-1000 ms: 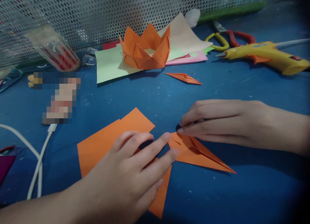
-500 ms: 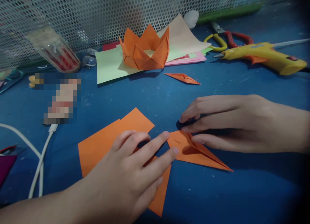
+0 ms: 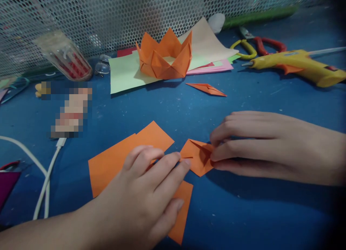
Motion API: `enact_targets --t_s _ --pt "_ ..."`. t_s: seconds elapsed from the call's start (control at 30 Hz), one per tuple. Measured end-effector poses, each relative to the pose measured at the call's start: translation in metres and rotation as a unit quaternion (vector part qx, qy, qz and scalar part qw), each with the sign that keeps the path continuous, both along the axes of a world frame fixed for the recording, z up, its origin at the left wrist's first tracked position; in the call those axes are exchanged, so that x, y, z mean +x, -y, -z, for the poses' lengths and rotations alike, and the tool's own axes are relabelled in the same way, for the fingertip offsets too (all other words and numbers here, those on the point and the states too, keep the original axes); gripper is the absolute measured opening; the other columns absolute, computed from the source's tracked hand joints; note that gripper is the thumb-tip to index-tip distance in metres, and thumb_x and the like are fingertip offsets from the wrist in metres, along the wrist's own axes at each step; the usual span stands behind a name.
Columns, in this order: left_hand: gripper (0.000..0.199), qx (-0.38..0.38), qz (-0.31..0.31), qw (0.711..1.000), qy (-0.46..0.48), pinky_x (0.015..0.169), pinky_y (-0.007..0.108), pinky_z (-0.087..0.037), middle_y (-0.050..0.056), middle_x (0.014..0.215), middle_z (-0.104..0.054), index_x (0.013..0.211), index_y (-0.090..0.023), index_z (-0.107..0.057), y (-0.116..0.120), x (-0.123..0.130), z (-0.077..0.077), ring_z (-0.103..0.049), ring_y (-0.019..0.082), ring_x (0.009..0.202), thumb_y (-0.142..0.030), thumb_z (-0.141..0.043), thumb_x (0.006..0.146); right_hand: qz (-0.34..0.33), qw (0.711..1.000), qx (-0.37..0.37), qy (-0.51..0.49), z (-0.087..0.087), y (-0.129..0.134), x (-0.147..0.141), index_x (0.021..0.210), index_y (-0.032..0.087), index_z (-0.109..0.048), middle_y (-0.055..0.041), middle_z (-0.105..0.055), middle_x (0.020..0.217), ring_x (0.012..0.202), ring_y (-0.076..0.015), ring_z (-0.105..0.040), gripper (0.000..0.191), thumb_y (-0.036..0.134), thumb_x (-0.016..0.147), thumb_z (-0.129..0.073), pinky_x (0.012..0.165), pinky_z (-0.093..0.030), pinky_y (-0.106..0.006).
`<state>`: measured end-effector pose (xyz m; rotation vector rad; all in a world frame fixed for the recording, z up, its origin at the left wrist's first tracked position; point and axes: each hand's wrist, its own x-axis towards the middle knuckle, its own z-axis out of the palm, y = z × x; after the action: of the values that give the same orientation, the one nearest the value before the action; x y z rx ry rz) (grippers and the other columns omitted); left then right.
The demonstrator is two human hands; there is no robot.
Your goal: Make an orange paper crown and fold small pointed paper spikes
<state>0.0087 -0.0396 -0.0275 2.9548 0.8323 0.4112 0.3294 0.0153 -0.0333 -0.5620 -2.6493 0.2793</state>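
Note:
A small folded piece of orange origami paper (image 3: 196, 158) lies on the blue tabletop, showing creases and a raised flap. My right hand (image 3: 259, 147) pinches its right side, and the fingers hide that end. At its left corner rest the index and middle fingertips of my left hand (image 3: 154, 185), whose fingers are stretched out and whose thumb is apart. Orange paper sheets (image 3: 113, 163) lie flat, partly under my left hand. Farther back is a slim folded orange paper piece (image 3: 207, 88).
An orange paper crown (image 3: 163, 64) stands on coloured sheets (image 3: 121, 77) at the back. Right of it are scissors (image 3: 244, 49), red-handled pliers (image 3: 266, 45) and a yellow glue gun (image 3: 292, 64). A jar (image 3: 71, 62), a blurred-out item (image 3: 71, 113) and a white cable (image 3: 48, 178) are at left.
My right hand has closed on the folded paper's right side. Its long point, which stretched toward the lower right, no longer shows. My left hand has stayed nearly in place.

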Motion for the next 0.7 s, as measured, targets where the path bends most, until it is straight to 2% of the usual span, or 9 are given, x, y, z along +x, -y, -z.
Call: enact_targets --t_s 0.1,0.27,0.43,0.5,0.6,0.7 --pt "0.048 -0.007 0.011 1.000 0.012 0.116 0.045 -0.058 0.009 0.141 -0.086 0.153 -0.014 -0.075 -0.002 0.001 -0.001 -0.077 0.028 0.125 -0.005 -0.050 0.113 -0.014 0.999 0.032 0.010 0.000 -0.003 0.005 0.122 0.028 -0.072 -0.0034 -0.081 0.112 0.090 -0.0188 -0.076 0.027 0.027 0.127 -0.046 0.087 -0.064 -0.035" --pt "0.046 -0.030 0.021 0.999 0.022 0.127 0.043 -0.056 0.009 0.154 -0.082 0.152 -0.012 -0.076 -0.004 0.001 -0.001 -0.073 0.026 0.146 -0.005 -0.046 0.117 -0.022 1.000 0.006 0.018 -0.001 -0.003 0.005 0.125 0.028 -0.077 -0.0047 -0.082 0.114 0.100 -0.0194 -0.081 0.040 0.028 0.128 -0.037 0.093 -0.068 -0.033" --pt "0.042 -0.016 0.022 1.000 0.000 0.131 0.042 -0.054 0.009 0.160 -0.078 0.152 -0.012 -0.077 -0.002 0.000 -0.003 -0.072 0.025 0.152 -0.012 -0.045 0.123 0.018 0.999 -0.040 -0.014 0.004 0.006 -0.005 0.117 0.023 -0.077 -0.0064 -0.083 0.107 0.090 -0.0186 -0.082 0.042 0.053 0.126 -0.051 0.081 -0.067 -0.031" --pt "0.040 0.005 0.022 1.000 -0.003 0.132 0.039 -0.051 0.008 0.161 -0.078 0.150 -0.011 -0.077 0.000 0.000 -0.004 -0.072 0.024 0.153 -0.016 -0.045 0.126 0.032 0.997 -0.068 -0.028 0.006 0.010 -0.010 0.117 0.022 -0.078 -0.0070 -0.083 0.108 0.091 -0.0186 -0.083 0.045 0.059 0.124 -0.053 0.080 -0.067 -0.029" --pt "0.038 0.027 0.022 0.999 -0.004 0.137 0.036 -0.044 0.009 0.160 -0.078 0.146 -0.010 -0.078 0.002 0.001 -0.003 -0.071 0.023 0.154 -0.018 -0.046 0.128 0.035 0.995 -0.079 -0.056 0.010 0.016 -0.019 0.119 0.022 -0.080 -0.0063 -0.082 0.106 0.091 -0.0164 -0.082 0.042 0.054 0.125 -0.054 0.081 -0.066 -0.024" --pt "0.036 0.037 0.018 0.999 -0.008 0.141 0.034 -0.035 0.011 0.162 -0.076 0.145 -0.009 -0.078 0.002 0.002 0.002 -0.068 0.023 0.158 -0.018 -0.048 0.127 0.064 0.992 -0.088 -0.070 0.014 0.023 -0.027 0.116 0.023 -0.084 -0.0059 -0.081 0.103 0.088 -0.0179 -0.081 0.052 0.052 0.128 -0.042 0.081 -0.066 -0.028"
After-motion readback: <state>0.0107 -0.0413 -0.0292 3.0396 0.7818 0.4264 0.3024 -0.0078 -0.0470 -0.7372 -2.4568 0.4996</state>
